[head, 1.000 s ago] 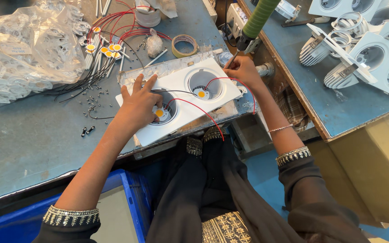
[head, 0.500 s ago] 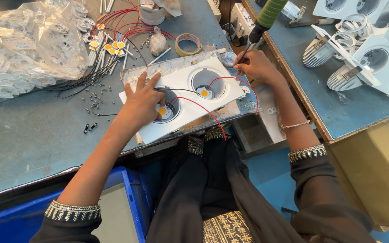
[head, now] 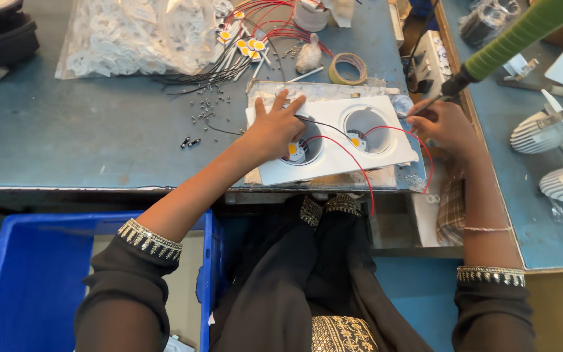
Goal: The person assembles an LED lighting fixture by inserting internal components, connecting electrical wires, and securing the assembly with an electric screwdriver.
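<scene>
Surface: blue-grey worn metal surface (head: 86, 137), scratched, with a second blue surface (head: 522, 215) at 3 o'clock beyond a narrow gap.
Fixture: white rectangular metal twin downlight frame with two round openings (head: 333, 140) lies flat near the front edge, at 12 o'clock from the seated person.
Left hand: left hand (head: 275, 127) lies open, palm down, fingers spread over the frame's left opening, pressing on it.
Right hand: right hand (head: 444, 124) is closed around a green-handled soldering tool (head: 509, 39) just off the frame's right edge, at 3 o'clock from it.
Wires: red and black wires (head: 346, 153) run across the frame from both openings; one red loop hangs over the front edge.
Behind: clear plastic bag of white rings (head: 131, 36) at 10 o'clock, a roll of tape (head: 349, 68) at 12 o'clock, small dark screws (head: 206, 111) scattered between.
Below: blue plastic crate (head: 27, 280) at 7 o'clock.
</scene>
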